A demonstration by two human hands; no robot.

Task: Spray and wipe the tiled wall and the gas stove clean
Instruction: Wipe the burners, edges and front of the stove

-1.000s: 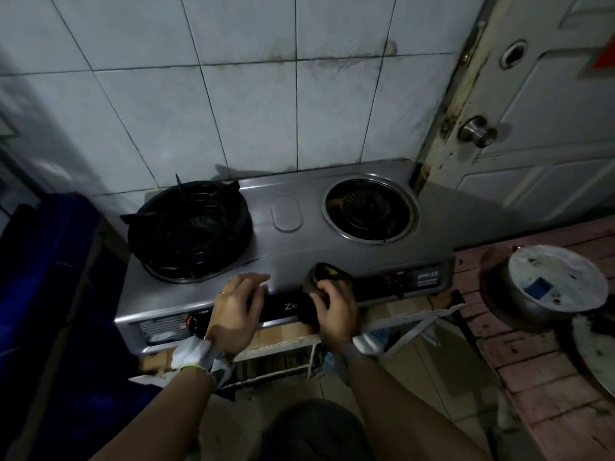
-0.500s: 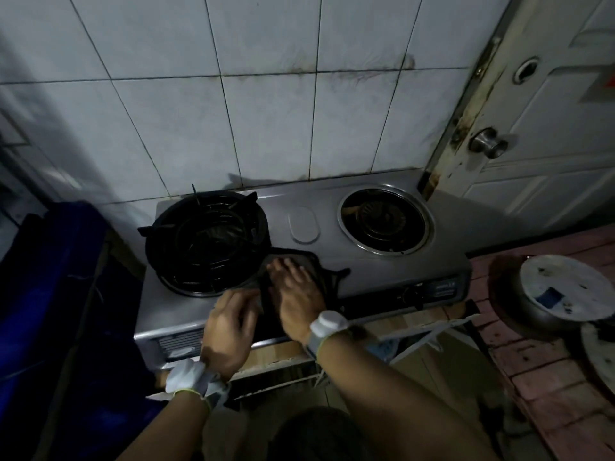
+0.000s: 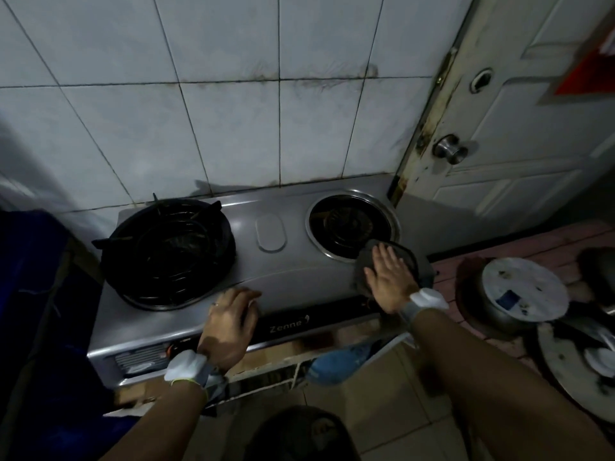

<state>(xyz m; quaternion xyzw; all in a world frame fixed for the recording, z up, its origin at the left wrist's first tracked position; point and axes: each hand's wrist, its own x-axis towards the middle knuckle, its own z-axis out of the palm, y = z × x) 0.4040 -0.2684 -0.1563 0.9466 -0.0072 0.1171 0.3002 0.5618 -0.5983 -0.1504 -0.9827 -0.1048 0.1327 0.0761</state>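
A grey two-burner gas stove stands against the white tiled wall, which has dark grime along its grout lines. My right hand lies flat, fingers spread, on a dark cloth at the stove's front right corner, beside the right burner. My left hand rests on the stove's front edge, just right of the left burner's black pan support, gripping nothing. No spray bottle is in view.
A white door with a metal knob stands right of the stove. A metal pot with a white lid sits on the pink tiled ledge at the right. A blue object fills the left side.
My right hand has slid the cloth from the stove's middle front to the front right corner by the right burner. My left hand stays on the front edge.
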